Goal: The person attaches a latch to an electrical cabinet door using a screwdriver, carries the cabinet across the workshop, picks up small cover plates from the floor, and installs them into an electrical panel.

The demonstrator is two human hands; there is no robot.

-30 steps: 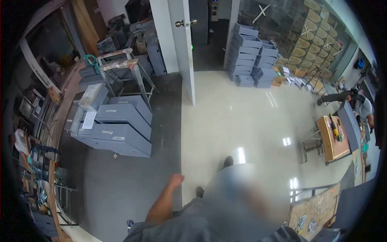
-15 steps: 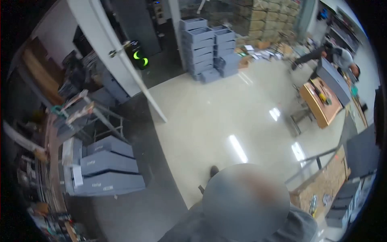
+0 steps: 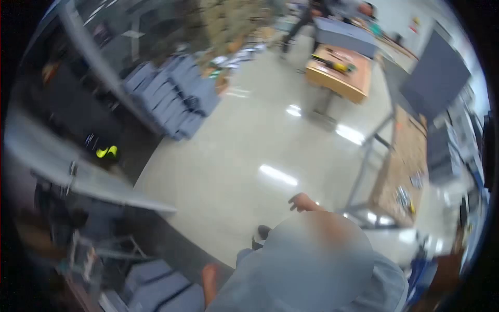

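Observation:
My right hand (image 3: pixel 301 202) reaches out over the pale shiny floor (image 3: pixel 223 171), holding nothing, with its fingers loosely apart. Low on the left, my left hand (image 3: pixel 210 271) hangs beside several grey boxes (image 3: pixel 163 296). It is small and blurred, so its fingers cannot be made out. A gap seems to lie between it and the boxes. A shoe (image 3: pixel 264 231) shows below my body, and a blurred round patch covers part of my torso.
Grey boxes (image 3: pixel 171 99) are stacked at the upper left, near a door (image 3: pixel 88 177). A wooden table (image 3: pixel 340 78) holds a yellow-and-black tool; another person (image 3: pixel 345 8) is behind it. A workbench (image 3: pixel 403 166) with small metal parts stands at right.
My view has swung to the right, so the table and workbench sit further left and the near grey boxes lower down. Both my hands have come into sight.

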